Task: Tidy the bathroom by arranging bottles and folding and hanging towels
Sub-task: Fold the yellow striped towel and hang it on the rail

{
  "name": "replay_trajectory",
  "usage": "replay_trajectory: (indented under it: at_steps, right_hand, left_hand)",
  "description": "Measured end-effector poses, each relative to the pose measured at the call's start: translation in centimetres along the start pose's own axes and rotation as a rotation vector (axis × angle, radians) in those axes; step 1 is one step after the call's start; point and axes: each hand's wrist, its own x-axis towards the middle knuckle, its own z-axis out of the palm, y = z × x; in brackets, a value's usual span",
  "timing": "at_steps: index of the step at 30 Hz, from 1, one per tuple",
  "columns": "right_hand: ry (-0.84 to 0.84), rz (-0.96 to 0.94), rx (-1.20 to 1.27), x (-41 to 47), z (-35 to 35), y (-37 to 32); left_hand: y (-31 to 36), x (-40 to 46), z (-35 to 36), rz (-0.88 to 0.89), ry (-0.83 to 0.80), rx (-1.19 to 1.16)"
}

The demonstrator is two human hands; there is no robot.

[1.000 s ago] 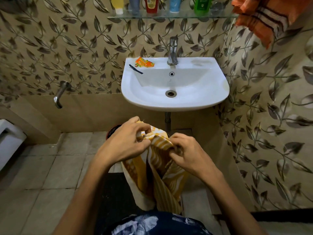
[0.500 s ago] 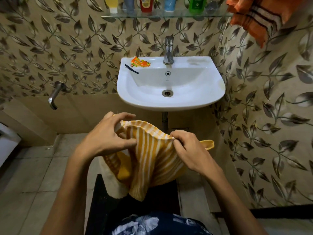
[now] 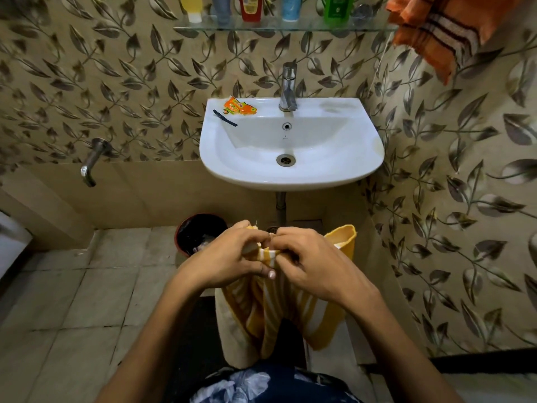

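A yellow towel with white stripes (image 3: 279, 312) hangs below the sink, bunched at its top edge. My left hand (image 3: 223, 258) and my right hand (image 3: 313, 263) grip that top edge close together, fingertips nearly touching. One yellow corner (image 3: 344, 237) sticks up to the right of my right hand. An orange striped towel (image 3: 436, 30) hangs at the top right on the wall. Several bottles stand on the glass shelf (image 3: 374, 27): yellow (image 3: 193, 7), red (image 3: 250, 8), blue (image 3: 291, 8), green (image 3: 337, 10).
The white sink (image 3: 354, 170) with its chrome tap (image 3: 288, 87) is straight ahead; an orange sachet (image 3: 239, 106) and a black strip (image 3: 225, 118) lie on its rim. A dark bin (image 3: 200, 232) stands on the floor left of my hands. A wall tap (image 3: 91, 162) juts out left.
My hands were apart, stretching the towel's top edge; now they have come together at the middle, and the towel hangs in folds beneath them. The view has dropped slightly, revealing the bin.
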Motion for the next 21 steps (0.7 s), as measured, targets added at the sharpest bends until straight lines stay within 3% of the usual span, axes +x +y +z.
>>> replay_trajectory:
  at_steps: [4,7,12,16,19,21]
  right_hand:
    - [-0.07,0.134,-0.078,-1.5,-2.0,1.3]
    - [-0.046,0.303,0.041,-3.4,-4.2,3.1]
    - [0.233,0.393,0.405,-4.4,-3.7,3.8]
    - [0.502,0.556,0.737,-3.5,-1.1,2.7]
    - [0.594,0.643,0.691,-2.8,1.1,1.8]
    - [0.63,0.614,0.637,-2.3,2.2,0.8]
  left_hand:
    - [-0.5,-0.5,-0.3,-0.011,0.076,-0.023]
    - [-1.4,-1.2,-1.2,-0.08,0.172,-0.067]
    - [-2.2,-1.5,-1.5,-0.153,0.281,-0.113]
    - [-2.1,-0.7,0.3,-0.377,0.562,-0.48]
    - [-1.6,-0.1,1.2,-0.541,0.6,-0.713]
    - [-1.3,-0.4,1.7,-0.554,0.613,-0.756]
